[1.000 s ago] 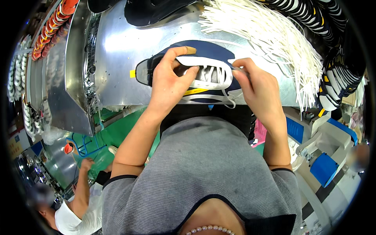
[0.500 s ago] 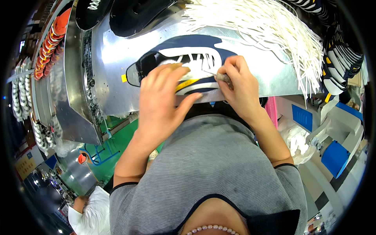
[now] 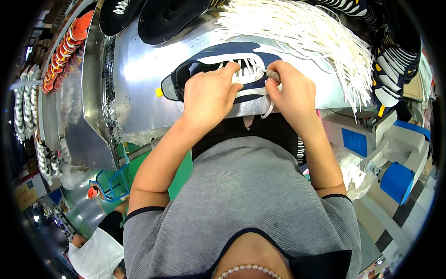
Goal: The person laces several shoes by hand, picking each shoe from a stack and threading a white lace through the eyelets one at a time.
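Observation:
A navy and white shoe upper [image 3: 253, 48] lies flat on the metal table, its clear-edged heel end toward the left. White lace [image 3: 248, 66] crosses its throat in several rows. My left hand [image 3: 209, 93] grips the near side of the upper, with index finger and thumb at the lacing. At the toe end, my right hand [image 3: 295, 88] is closed in a pinch on the white lace; a pale wrap covers one fingertip. Below those fingers a loop of white shoelace [image 3: 268, 110] hangs over the table's front edge. My left palm hides part of the upper.
A big heap of loose white laces [image 3: 302, 32] covers the far right of the metal table [image 3: 139, 102]. Dark uppers [image 3: 169, 21] lie at the back left; stacked striped uppers [image 3: 390, 69] stand right. Orange uppers [image 3: 69, 51] hang left. A person in white [image 3: 97, 253] is lower left.
My left hand has moved right and come down onto the upper, its fingers drawing together. The right hand still pinches at the toe end, and a lace loop now shows beneath it.

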Motion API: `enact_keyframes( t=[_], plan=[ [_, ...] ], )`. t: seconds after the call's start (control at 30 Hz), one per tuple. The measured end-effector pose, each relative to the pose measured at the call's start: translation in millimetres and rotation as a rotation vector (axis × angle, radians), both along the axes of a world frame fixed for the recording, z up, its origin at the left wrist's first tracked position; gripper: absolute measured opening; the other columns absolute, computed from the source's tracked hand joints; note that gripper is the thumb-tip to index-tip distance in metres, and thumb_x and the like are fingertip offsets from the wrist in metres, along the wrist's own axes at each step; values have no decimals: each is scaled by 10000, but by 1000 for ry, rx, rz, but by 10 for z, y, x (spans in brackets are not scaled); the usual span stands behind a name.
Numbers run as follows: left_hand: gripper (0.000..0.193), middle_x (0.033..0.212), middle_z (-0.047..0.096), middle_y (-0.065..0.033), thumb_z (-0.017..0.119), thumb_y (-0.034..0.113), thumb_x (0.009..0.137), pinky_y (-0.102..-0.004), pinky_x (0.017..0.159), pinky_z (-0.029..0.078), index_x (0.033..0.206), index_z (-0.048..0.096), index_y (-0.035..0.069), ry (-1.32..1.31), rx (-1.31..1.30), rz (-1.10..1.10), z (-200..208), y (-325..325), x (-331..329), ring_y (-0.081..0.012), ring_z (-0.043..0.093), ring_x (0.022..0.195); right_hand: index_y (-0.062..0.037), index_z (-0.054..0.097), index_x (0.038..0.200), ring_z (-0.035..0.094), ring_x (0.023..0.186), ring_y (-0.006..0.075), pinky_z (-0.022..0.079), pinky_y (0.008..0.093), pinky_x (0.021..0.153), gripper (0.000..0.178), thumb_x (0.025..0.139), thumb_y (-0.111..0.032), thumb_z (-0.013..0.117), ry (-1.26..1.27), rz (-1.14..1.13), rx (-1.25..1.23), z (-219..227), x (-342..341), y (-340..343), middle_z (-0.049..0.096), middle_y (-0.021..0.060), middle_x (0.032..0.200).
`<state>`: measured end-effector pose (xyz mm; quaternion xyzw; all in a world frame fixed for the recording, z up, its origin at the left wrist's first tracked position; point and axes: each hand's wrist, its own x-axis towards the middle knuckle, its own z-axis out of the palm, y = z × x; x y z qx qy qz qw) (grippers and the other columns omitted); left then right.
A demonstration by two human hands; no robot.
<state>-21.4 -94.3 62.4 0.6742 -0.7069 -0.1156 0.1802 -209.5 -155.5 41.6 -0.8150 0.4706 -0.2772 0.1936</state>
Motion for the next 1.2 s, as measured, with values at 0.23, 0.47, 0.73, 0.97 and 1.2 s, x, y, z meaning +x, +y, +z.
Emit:
enact_keyframes(
  t=[0.23, 0.47, 0.73, 0.97, 1.2],
  plan=[
    [241, 890, 712, -104, 721, 182, 846, -398, 682, 512, 1057, 668, 79, -139, -75, -100, -99, -48, -15, -314, 674, 794, -79, 656, 898, 654, 684, 312, 516, 427, 633, 139, 778, -148, 658, -75, 172, 175, 62, -89, 296, 652, 116, 741],
    [155, 849, 691, -120, 758, 112, 822, -370, 675, 504, 923, 673, 32, 153, -388, 49, -82, -89, 230, -308, 663, 759, -69, 721, 950, 666, 674, 180, 517, 314, 625, 177, 868, -226, 721, -306, 461, 511, 34, -286, 519, 697, 72, 797],
    [166, 804, 656, -119, 742, 41, 819, -342, 593, 467, 968, 670, 29, 244, -326, -53, 170, 24, 74, -274, 623, 657, 2, 704, 981, 542, 658, 63, 444, 240, 605, 258, 867, -223, 760, -672, 70, 650, -91, 256, -10, 666, 10, 758],
    [224, 767, 599, -100, 731, 76, 803, -401, 615, 462, 1017, 670, 50, 154, -389, -87, 263, -74, 274, -309, 604, 680, -41, 710, 962, 511, 677, 59, 420, 245, 612, 171, 907, -203, 702, -418, 500, 908, -77, -11, 513, 589, -20, 762],
    [205, 907, 656, -149, 675, 159, 879, -441, 787, 491, 1037, 694, 30, 177, 77, -88, -129, -192, 348, -351, 632, 888, -15, 672, 1027, 553, 673, 99, 453, 245, 608, 157, 888, -79, 704, -584, 219, 334, -159, 281, -100, 629, 41, 811]
  ],
)
